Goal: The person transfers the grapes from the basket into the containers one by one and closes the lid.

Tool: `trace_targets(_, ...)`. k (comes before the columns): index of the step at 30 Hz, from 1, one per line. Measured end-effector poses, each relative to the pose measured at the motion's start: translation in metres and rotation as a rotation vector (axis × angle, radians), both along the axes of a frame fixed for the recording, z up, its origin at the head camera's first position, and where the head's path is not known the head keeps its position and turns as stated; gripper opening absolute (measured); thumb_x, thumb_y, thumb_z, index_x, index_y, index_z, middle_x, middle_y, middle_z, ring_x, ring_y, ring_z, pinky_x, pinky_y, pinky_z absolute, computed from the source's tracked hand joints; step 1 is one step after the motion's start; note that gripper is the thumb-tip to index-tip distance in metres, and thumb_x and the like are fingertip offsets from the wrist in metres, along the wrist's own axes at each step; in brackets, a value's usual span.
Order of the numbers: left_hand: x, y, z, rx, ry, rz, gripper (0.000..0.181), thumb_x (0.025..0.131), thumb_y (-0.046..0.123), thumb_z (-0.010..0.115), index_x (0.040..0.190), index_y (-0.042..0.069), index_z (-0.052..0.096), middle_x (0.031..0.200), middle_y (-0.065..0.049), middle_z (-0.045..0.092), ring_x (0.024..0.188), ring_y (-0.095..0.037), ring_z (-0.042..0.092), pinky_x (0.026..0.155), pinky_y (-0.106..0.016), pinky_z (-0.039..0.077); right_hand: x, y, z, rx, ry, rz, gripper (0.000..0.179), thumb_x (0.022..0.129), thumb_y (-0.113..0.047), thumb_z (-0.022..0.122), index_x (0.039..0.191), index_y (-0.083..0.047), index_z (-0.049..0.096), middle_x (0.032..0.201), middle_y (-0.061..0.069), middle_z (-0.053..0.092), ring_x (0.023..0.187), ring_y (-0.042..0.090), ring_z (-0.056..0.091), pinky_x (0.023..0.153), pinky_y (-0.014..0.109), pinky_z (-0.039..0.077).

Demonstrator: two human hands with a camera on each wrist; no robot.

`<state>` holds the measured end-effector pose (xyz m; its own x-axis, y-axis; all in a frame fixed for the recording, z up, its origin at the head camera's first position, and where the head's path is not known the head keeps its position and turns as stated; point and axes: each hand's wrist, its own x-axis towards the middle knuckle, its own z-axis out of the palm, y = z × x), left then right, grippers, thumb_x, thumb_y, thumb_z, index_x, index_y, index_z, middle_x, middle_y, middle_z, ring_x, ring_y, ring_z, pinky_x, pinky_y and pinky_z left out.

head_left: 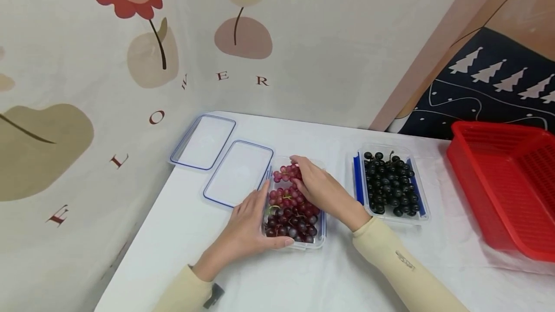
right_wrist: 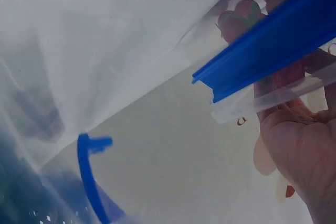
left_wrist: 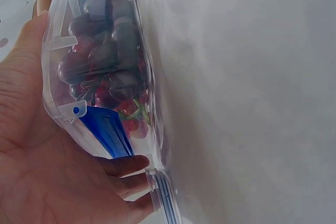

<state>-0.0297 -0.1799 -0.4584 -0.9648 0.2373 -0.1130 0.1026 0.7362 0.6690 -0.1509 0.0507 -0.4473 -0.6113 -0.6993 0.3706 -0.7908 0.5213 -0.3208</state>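
A clear plastic container with blue clips holds dark and red grapes; its side also shows in the left wrist view. My left hand braces the container's near left corner, fingers fairly straight along its side and thumb across the near edge. Over the container's far end, my right hand holds a small bunch of red grapes between thumb and fingers. In the right wrist view a blue clip partly hides that hand.
Two clear lids with blue seals, one nearer and one farther, lie to the left. A second container of black grapes stands to the right. Beyond it is a red plastic basket. Printed cloth hangs behind the white table.
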Motion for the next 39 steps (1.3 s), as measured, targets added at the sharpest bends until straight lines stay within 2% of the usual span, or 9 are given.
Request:
trace_targets(3, 0.000, 0.001, -0.001, -0.001, -0.001, -0.001, 0.145, 0.077, 0.079, 0.084, 0.177, 0.020, -0.002, 0.177, -0.027, 0.017, 0.163, -0.047, 0.017, 0.124, -0.075, 0.011, -0.001, 0.001, -0.002, -0.005, -0.009, -0.016, 0.037, 0.106, -0.005, 0.072, 0.139, 0.005, 0.056, 0.127, 0.019, 0.067, 0.110, 0.031, 0.071, 0.094, 0.042, 0.061)
trace_targets(6, 0.000, 0.003, -0.001, -0.003, -0.002, -0.002, 0.145, 0.077, 0.079, 0.084, 0.177, 0.020, -0.002, 0.176, -0.028, 0.017, 0.163, -0.047, 0.017, 0.125, -0.074, 0.011, -0.002, 0.002, -0.004, 0.006, -0.004, -0.023, 0.027, 0.107, -0.007, 0.072, 0.131, 0.003, 0.065, 0.125, 0.017, 0.070, 0.112, 0.032, 0.072, 0.098, 0.044, 0.060)
trace_targets(10, 0.000, 0.004, 0.000, -0.004, 0.000, -0.007, 0.145, 0.077, 0.079, 0.084, 0.177, 0.020, -0.002, 0.176, -0.029, 0.017, 0.163, -0.047, 0.016, 0.125, -0.073, 0.011, -0.002, 0.003, -0.004, 0.060, -0.029, -0.060, 0.027, 0.108, -0.012, 0.071, 0.132, 0.000, 0.071, 0.128, 0.017, 0.074, 0.120, 0.035, 0.071, 0.108, 0.049, 0.054)
trace_targets(16, -0.001, 0.005, 0.000, -0.003, 0.010, -0.012, 0.144, 0.078, 0.076, 0.085, 0.177, 0.018, -0.002, 0.176, -0.029, 0.018, 0.162, -0.048, 0.017, 0.125, -0.073, 0.011, 0.000, 0.001, -0.006, 0.153, -0.077, -0.106, 0.033, 0.112, -0.021, 0.064, 0.138, 0.000, 0.072, 0.132, 0.016, 0.075, 0.125, 0.034, 0.069, 0.114, 0.053, 0.046)
trace_targets(19, -0.001, 0.006, 0.000, -0.001, -0.001, -0.012, 0.145, 0.078, 0.077, 0.085, 0.177, 0.019, -0.003, 0.176, -0.029, 0.017, 0.162, -0.049, 0.015, 0.125, -0.073, 0.011, 0.006, 0.002, -0.008, 0.144, -0.089, -0.135, 0.043, 0.114, -0.026, 0.062, 0.147, 0.001, 0.064, 0.139, 0.018, 0.071, 0.132, 0.035, 0.065, 0.120, 0.056, 0.037)
trace_targets(22, -0.001, 0.006, 0.000, -0.003, -0.009, -0.016, 0.144, 0.079, 0.075, 0.086, 0.177, 0.018, -0.003, 0.176, -0.029, 0.016, 0.163, -0.049, 0.015, 0.125, -0.073, 0.010, 0.016, 0.005, -0.013, 0.095, -0.132, -0.161, 0.061, 0.114, -0.037, 0.060, 0.159, 0.002, 0.050, 0.153, 0.020, 0.060, 0.145, 0.035, 0.054, 0.125, 0.059, 0.026)
trace_targets(28, -0.002, 0.003, 0.003, -0.025, 0.014, -0.041, 0.140, 0.083, 0.074, 0.084, 0.177, 0.014, -0.001, 0.177, -0.028, 0.016, 0.162, -0.049, 0.017, 0.123, -0.076, 0.014, 0.039, 0.013, -0.016, 0.042, -0.241, -0.190, 0.098, 0.108, -0.064, 0.055, 0.172, 0.001, 0.021, 0.179, 0.019, 0.020, 0.166, 0.035, 0.013, 0.128, 0.065, 0.013)
trace_targets(33, -0.004, -0.006, 0.004, -0.029, 0.033, -0.072, 0.134, 0.086, 0.073, 0.081, 0.177, 0.012, 0.003, 0.179, -0.022, 0.014, 0.163, -0.046, 0.016, 0.123, -0.076, 0.016, 0.055, 0.020, -0.017, 0.038, -0.300, -0.213, 0.109, 0.104, -0.072, 0.055, 0.175, -0.003, 0.009, 0.182, 0.017, 0.007, 0.167, 0.031, -0.003, 0.128, 0.065, 0.011)
trace_targets(39, -0.005, -0.018, 0.004, -0.016, 0.047, -0.125, 0.125, 0.092, 0.068, 0.079, 0.177, 0.012, 0.006, 0.178, -0.023, 0.017, 0.162, -0.047, 0.018, 0.123, -0.075, 0.016, 0.070, 0.025, -0.021, 0.018, -0.306, -0.203, 0.116, 0.099, -0.076, 0.060, 0.175, -0.004, 0.011, 0.182, 0.014, 0.002, 0.167, 0.030, -0.008, 0.126, 0.068, 0.015)
